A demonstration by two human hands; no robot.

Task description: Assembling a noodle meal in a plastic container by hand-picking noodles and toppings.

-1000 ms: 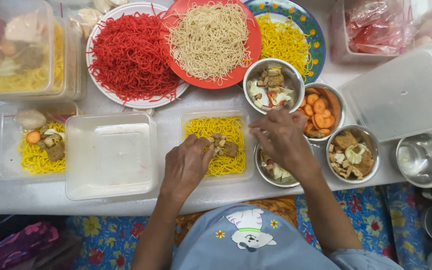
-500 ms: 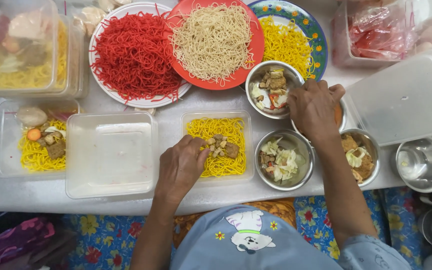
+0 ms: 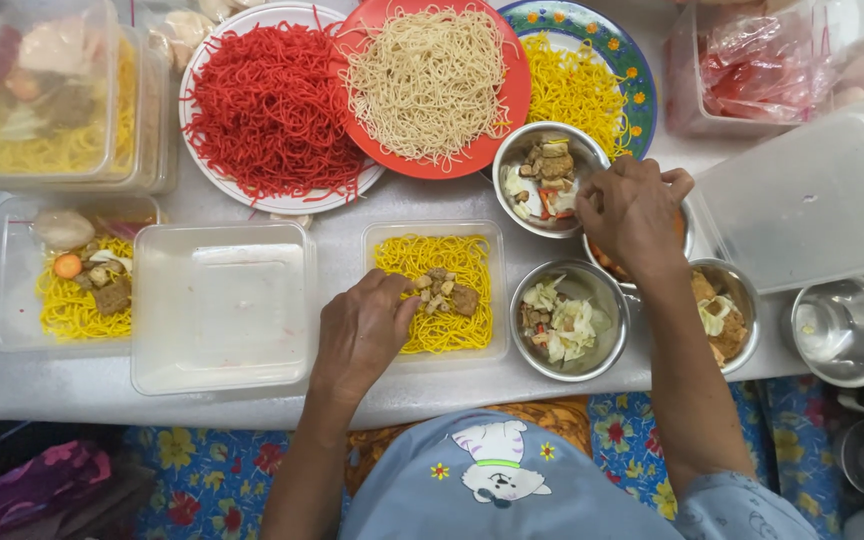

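We see left hand (image 3: 360, 333) pinching toppings in noodle tub (image 3: 438, 292). Right hand (image 3: 632, 213) curled over steel bowl (image 3: 642, 262), grip unclear. Empty tub (image 3: 222, 305) left.

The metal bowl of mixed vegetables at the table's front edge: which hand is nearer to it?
Right. The right hand hovers just behind the vegetable bowl, over the neighbouring bowl. The left hand is farther off to its left, at the noodle container.

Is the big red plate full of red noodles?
No, the red plate holds pale beige noodles; the red noodles lie on a white plate.
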